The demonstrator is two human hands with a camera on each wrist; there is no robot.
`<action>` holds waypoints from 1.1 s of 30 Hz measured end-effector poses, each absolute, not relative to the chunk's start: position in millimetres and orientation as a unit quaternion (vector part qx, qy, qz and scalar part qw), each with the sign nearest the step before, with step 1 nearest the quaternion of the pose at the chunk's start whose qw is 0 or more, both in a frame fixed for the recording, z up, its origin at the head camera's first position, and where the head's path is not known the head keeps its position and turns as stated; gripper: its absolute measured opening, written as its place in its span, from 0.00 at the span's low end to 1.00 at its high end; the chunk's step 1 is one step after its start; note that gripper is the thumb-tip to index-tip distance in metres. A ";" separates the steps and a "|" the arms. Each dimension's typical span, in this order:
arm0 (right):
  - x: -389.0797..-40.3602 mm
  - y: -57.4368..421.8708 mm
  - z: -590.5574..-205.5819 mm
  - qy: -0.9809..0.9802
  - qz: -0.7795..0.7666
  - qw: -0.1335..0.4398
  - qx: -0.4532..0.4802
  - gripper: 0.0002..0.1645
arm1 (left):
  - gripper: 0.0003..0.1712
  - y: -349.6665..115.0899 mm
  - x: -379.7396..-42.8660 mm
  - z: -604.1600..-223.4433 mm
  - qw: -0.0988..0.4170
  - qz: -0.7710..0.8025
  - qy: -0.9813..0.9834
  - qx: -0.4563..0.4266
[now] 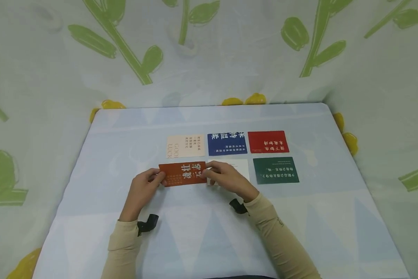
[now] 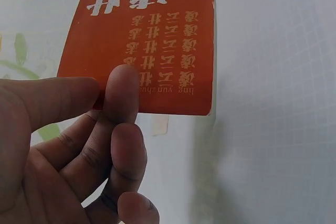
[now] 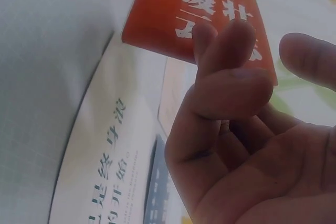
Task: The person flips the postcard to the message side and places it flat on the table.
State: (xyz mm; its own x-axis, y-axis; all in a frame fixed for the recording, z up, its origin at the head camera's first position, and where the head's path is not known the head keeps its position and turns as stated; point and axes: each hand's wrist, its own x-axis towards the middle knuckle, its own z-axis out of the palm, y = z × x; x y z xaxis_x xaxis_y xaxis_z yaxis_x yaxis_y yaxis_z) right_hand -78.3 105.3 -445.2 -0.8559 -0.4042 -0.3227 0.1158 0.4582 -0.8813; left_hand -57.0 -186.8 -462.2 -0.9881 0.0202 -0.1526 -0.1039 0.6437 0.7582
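An orange-red card (image 1: 175, 175) with white characters is raised at a slant over the table. My left hand (image 1: 144, 190) pinches its left end between thumb and index finger, as the left wrist view shows close up. My right hand (image 1: 230, 178) is at the card's right end, fingers loosely bent and overlapping it. In the right wrist view the right thumb (image 3: 307, 56) stands apart from the other fingers. Below the right hand lies a white card (image 1: 242, 167), partly hidden by it.
Behind the hands lie a cream card (image 1: 189, 146), a blue card (image 1: 227, 145) and a red card (image 1: 268, 142) in a row. A green card (image 1: 276, 170) lies to the right of the white one. A patterned curtain (image 1: 230, 58) surrounds the pale table (image 1: 202, 240).
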 end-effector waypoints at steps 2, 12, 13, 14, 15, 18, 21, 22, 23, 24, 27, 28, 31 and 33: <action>-77.8 105.6 -443.4 0.815 -0.514 0.253 -0.089 0.22 | 0.23 -187.8 -56.5 -460.7 0.077 0.433 0.898 -0.029; -76.6 106.3 -438.3 0.821 -0.507 0.245 -0.095 0.24 | 0.24 -189.8 -55.7 -457.9 0.063 0.448 0.891 -0.032; -76.7 106.6 -438.3 0.821 -0.507 0.244 -0.097 0.24 | 0.24 -189.8 -55.7 -457.7 0.062 0.446 0.892 -0.033; -76.7 106.9 -438.4 0.821 -0.507 0.243 -0.100 0.24 | 0.24 -189.9 -55.6 -457.4 0.063 0.446 0.892 -0.035; -76.7 107.3 -438.3 0.821 -0.507 0.241 -0.102 0.24 | 0.24 -190.0 -55.5 -457.0 0.064 0.446 0.892 -0.037; -77.0 108.3 -438.8 0.822 -0.508 0.233 -0.110 0.23 | 0.23 -190.7 -55.1 -456.2 0.070 0.452 0.888 -0.039; -77.5 109.1 -438.7 0.818 -0.517 0.221 -0.122 0.20 | 0.20 -191.8 -55.1 -455.6 0.068 0.461 0.884 -0.029; -77.8 109.4 -439.0 0.816 -0.521 0.217 -0.126 0.20 | 0.20 -192.1 -55.1 -455.3 0.067 0.465 0.882 -0.026; -78.1 109.5 -439.0 0.814 -0.525 0.214 -0.129 0.19 | 0.19 -192.3 -55.1 -455.3 0.067 0.469 0.880 -0.023; -78.5 109.7 -439.3 0.812 -0.528 0.211 -0.132 0.19 | 0.19 -192.5 -55.1 -455.1 0.067 0.473 0.878 -0.020; -79.0 109.8 -439.7 0.809 -0.536 0.204 -0.131 0.19 | 0.17 -192.5 -55.1 -455.3 0.070 0.482 0.873 -0.017; -79.1 109.7 -439.8 0.810 -0.536 0.201 -0.128 0.18 | 0.16 -192.4 -55.1 -455.3 0.071 0.482 0.873 -0.015; -78.9 109.3 -439.3 0.816 -0.533 0.189 -0.116 0.17 | 0.16 -192.7 -55.0 -455.3 0.072 0.482 0.873 -0.011; -78.8 108.7 -439.0 0.821 -0.530 0.180 -0.109 0.16 | 0.17 -193.6 -54.8 -455.1 0.073 0.483 0.872 -0.009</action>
State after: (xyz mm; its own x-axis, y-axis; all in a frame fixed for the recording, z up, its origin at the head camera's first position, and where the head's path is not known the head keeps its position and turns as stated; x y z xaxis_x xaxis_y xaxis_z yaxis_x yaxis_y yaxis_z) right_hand -78.8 108.7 -439.0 -0.9113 -0.3704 -0.1797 0.0113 0.4136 -0.9104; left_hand -54.8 -193.6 -455.1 -0.9892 0.0544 -0.1364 -0.0867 0.5330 0.8417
